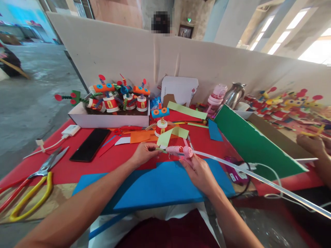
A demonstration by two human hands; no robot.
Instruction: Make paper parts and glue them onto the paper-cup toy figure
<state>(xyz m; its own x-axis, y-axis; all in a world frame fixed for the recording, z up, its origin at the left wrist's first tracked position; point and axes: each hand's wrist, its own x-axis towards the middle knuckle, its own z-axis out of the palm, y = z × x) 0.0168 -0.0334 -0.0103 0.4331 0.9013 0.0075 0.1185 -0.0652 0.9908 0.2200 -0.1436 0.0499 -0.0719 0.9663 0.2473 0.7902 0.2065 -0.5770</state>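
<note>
A red table [77,168] carries a blue foam sheet [160,186], black phone [90,144], scissors [38,172] and white box [108,120].

Pink glue gun [178,150], blue foam sheet [160,186]

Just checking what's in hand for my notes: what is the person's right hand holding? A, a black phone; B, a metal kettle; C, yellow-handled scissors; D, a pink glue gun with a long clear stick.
D: the right hand grips the pink glue gun, its clear glue stick trailing right.
</note>
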